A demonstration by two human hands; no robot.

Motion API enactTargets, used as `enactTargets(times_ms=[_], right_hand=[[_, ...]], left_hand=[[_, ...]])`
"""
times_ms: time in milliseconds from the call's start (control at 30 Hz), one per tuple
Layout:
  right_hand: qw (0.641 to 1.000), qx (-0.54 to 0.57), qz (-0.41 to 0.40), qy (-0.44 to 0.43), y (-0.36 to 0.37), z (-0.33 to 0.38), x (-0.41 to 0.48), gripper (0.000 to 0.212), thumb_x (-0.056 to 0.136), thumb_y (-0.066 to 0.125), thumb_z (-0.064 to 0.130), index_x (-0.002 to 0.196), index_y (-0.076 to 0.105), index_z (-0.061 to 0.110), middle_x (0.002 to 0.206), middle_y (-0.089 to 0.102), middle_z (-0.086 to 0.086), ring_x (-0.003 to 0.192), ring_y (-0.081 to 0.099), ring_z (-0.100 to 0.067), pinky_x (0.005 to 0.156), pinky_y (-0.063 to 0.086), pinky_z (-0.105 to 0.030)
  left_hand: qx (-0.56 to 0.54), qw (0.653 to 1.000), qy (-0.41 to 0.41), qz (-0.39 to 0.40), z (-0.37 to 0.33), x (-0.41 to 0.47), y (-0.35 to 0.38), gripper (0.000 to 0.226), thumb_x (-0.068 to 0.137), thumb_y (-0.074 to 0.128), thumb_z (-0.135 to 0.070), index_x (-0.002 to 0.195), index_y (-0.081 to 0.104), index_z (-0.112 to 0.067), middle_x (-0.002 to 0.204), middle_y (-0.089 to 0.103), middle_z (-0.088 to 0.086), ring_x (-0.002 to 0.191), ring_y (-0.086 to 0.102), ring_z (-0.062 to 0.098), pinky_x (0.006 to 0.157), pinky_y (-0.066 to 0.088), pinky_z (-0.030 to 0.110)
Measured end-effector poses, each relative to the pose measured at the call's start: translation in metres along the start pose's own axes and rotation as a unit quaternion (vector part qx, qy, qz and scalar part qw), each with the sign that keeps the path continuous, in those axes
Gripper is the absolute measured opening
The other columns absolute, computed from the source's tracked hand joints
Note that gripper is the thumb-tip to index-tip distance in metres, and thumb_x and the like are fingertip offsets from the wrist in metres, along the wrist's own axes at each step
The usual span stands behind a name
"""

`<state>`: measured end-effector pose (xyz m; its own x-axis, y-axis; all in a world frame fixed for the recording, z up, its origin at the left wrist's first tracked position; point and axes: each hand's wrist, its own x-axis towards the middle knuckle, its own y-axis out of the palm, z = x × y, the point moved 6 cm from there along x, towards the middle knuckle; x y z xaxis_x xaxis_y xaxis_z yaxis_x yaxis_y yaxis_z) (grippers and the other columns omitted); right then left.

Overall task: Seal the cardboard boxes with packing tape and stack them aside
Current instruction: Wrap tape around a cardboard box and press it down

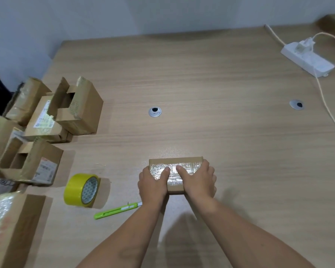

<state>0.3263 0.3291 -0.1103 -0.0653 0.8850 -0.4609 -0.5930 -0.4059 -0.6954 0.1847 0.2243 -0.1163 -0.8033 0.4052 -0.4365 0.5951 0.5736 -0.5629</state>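
Cardboard box [177,161], small and glossy with tape across its top, sat in the head view near the desk's [220,113] front edge. The left hand [153,182] and right hand [198,180] each grasped one end, thumbs pressing the tape flat.

Uneven pressure would likely trap creases and leave the seal weak. The green knife [116,210] lay just beside the left wrist, its tip toward it, so a careless pull back risked a nick.

Along the left edge, open boxes [79,107] stood with flaps raised, their contents impossible to tell, and the yellow tape roll [81,190] lay near them.
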Motion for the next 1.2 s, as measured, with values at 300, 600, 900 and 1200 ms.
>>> enactTargets(times_ms=[300, 600, 900, 1200], right_hand=[[0.999, 0.052, 0.006, -0.003, -0.002, -0.003, 0.004, 0.061, 0.096, 0.058, 0.052, 0.143, 0.039, 0.02, 0.142, 0.044, -0.004, 0.129, 0.043, -0.029, 0.1, 0.039, -0.045], [0.987, 0.159, 0.021, -0.008, -0.011, -0.009, 0.006, 0.037, 0.107, 0.045, 0.03, 0.141, 0.051, 0.016, 0.133, 0.051, -0.008, 0.099, 0.047, -0.018, 0.085, 0.034, -0.028], [0.982, 0.169, 0.079, -0.011, 0.004, -0.02, -0.013, 0.104, 0.06, 0.061, 0.078, 0.147, 0.039, 0.026, 0.145, 0.051, 0.001, 0.13, 0.052, -0.023, 0.107, 0.046, -0.048], [0.985, 0.16, 0.067, -0.019, 0.004, -0.019, -0.013, 0.08, 0.077, 0.079, 0.05, 0.143, 0.04, 0.026, 0.131, 0.06, 0.002, 0.119, 0.059, -0.023, 0.098, 0.051, -0.044]], left_hand=[[-0.02, 1.0, -0.012, -0.013, -0.002, 0.003, -0.007, 0.033, 0.103, 0.05, -0.035, 0.126, 0.064, -0.016, 0.127, 0.062, 0.008, 0.117, 0.054, 0.027, 0.088, 0.035, 0.028], [-0.02, 0.998, -0.056, 0.008, -0.004, 0.004, -0.02, 0.038, 0.106, 0.038, -0.021, 0.07, 0.051, -0.025, 0.074, 0.047, -0.012, 0.092, 0.043, 0.021, 0.078, 0.029, 0.03], [-0.014, 0.996, -0.012, 0.088, 0.01, -0.004, -0.008, 0.08, 0.088, 0.065, -0.056, 0.155, 0.031, -0.029, 0.151, 0.049, -0.002, 0.137, 0.046, 0.025, 0.112, 0.037, 0.042], [-0.08, 0.994, 0.003, 0.078, 0.006, -0.011, -0.006, 0.053, 0.094, 0.067, -0.032, 0.143, 0.047, -0.028, 0.116, 0.062, -0.01, 0.102, 0.056, 0.011, 0.086, 0.039, 0.026]])
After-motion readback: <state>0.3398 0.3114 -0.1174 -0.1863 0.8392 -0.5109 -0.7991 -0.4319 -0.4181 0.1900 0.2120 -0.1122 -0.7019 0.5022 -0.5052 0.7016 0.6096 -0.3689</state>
